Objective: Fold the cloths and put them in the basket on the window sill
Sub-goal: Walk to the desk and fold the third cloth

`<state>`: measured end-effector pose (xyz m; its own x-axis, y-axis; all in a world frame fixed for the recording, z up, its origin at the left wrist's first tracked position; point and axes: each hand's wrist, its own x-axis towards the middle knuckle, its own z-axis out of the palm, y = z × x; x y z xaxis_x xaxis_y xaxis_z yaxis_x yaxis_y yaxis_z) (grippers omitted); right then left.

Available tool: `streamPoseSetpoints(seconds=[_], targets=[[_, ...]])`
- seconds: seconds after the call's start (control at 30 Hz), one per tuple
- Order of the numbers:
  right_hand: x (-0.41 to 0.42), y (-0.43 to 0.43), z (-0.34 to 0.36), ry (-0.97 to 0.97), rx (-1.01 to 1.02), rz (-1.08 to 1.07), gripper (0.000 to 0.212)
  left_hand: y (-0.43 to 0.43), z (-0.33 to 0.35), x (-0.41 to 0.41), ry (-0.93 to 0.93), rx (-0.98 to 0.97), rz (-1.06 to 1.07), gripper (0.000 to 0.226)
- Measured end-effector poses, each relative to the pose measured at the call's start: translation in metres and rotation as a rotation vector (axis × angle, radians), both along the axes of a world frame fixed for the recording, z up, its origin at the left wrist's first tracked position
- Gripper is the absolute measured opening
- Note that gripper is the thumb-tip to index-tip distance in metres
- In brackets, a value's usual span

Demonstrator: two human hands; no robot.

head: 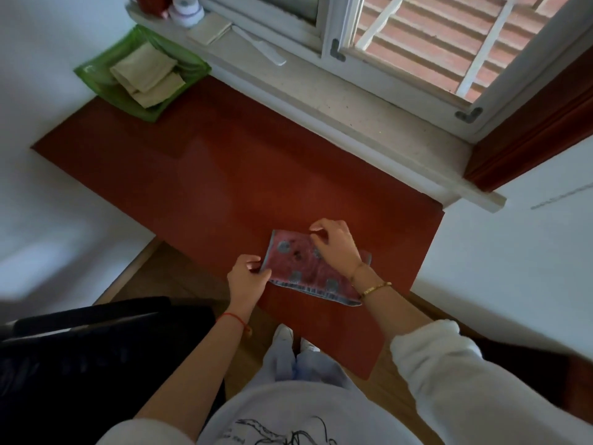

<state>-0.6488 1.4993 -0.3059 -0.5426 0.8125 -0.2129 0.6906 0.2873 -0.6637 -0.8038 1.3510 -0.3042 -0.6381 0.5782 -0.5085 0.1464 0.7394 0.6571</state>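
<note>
A small red cloth with grey patches and a blue striped edge lies folded near the front of the red table. My left hand pinches its left edge. My right hand rests on its top right part with thumb and finger pinched at the far edge. The green basket sits at the far left, half on the window sill, and holds folded beige cloths.
On the sill's left end stand a red container, a white round jar, a beige pad and a white strip. A black chair stands to my left. The window sash hangs open at the right.
</note>
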Motion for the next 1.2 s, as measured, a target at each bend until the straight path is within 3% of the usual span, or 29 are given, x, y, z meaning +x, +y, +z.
streamPoseSetpoints(seconds=[0.17, 0.37, 0.5, 0.73, 0.8, 0.97, 1.2], targets=[[-0.055, 0.01, -0.017, -0.166, -0.037, 0.216, 0.028, 0.007, 0.0, 0.0, -0.045, -0.078, 0.066, 0.038], [-0.075, 0.008, -0.016, -0.242, -0.073, 0.244, 0.029, 0.014, 0.001, 0.001, -0.077, -0.131, 0.025, 0.038], [-0.064, 0.011, -0.007, -0.052, -0.175, 0.139, 0.016, 0.02, 0.0, -0.001, -0.107, -0.176, -0.066, 0.032], [-0.014, 0.012, 0.037, 0.241, -0.243, 0.077, 0.006, 0.021, 0.016, -0.004, -0.066, 0.021, -0.26, 0.022], [0.001, 0.01, 0.053, 0.287, -0.221, 0.056, 0.008, 0.023, 0.027, -0.006, -0.062, 0.11, -0.308, 0.016], [0.037, 0.007, 0.091, 0.421, -0.122, -0.055, 0.01, 0.029, 0.076, -0.007, -0.046, 0.354, -0.442, 0.029], [0.086, -0.01, 0.135, 0.534, -0.044, -0.096, 0.011, 0.042, 0.139, -0.006, 0.069, 0.472, -0.725, 0.027]])
